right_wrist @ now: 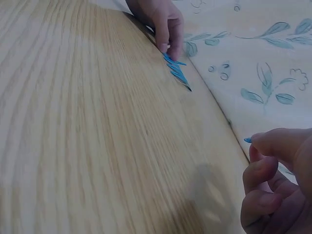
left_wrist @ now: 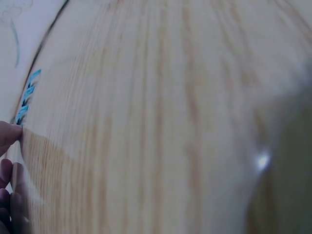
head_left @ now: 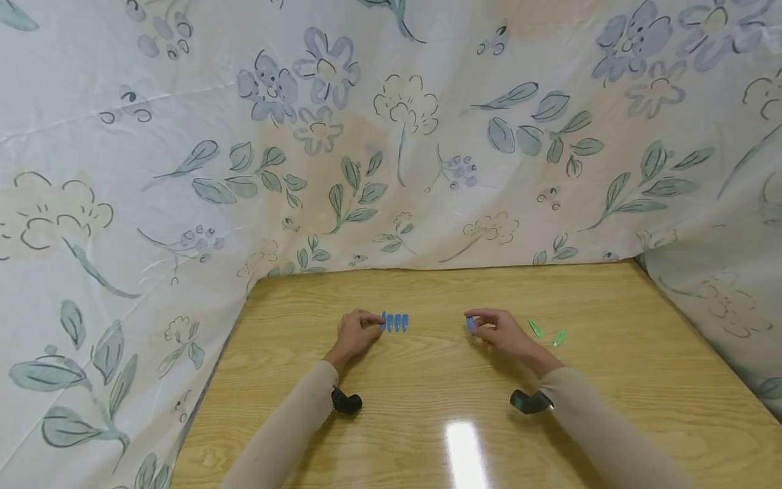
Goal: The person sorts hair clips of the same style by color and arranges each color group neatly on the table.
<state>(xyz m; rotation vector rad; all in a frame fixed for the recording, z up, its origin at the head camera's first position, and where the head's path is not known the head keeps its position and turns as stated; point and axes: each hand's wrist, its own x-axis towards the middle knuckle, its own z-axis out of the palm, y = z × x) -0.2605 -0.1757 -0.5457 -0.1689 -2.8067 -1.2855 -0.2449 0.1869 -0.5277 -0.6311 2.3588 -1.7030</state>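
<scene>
1. Two bare hands. Left hand [head_left: 356, 334] at the left end of the row of glossy blue teardrop-shaped clips [head_left: 398, 322]; thumb and forefinger pinched together on the leftmost clip [head_left: 383, 321].
2. Right hand [head_left: 502, 333] right of the row, well apart from it; thumb and fingers clamped on a separate glossy blue clip [head_left: 470, 326]. Right wrist view: only a tip of it pokes out.
3. Row: four clips side by side, pinched one included. Metal or plastic, can't tell.
4. Slim bright green clips [head_left: 535, 328] farther right of the row, past the right hand: two plain, plus a sliver by the forearm.
5. Beige long sleeves [head_left: 287, 421] and black curved wrist devices [head_left: 347, 402], all nearer the person than the row.
6. Under the row: yellowish wood-grain table [head_left: 403, 380], white glare patch [head_left: 466, 455] on the near side.
7. Behind the row and off both sides: pale floral-print fabric [head_left: 366, 224], blue-grey flowers, green leaves.
</scene>
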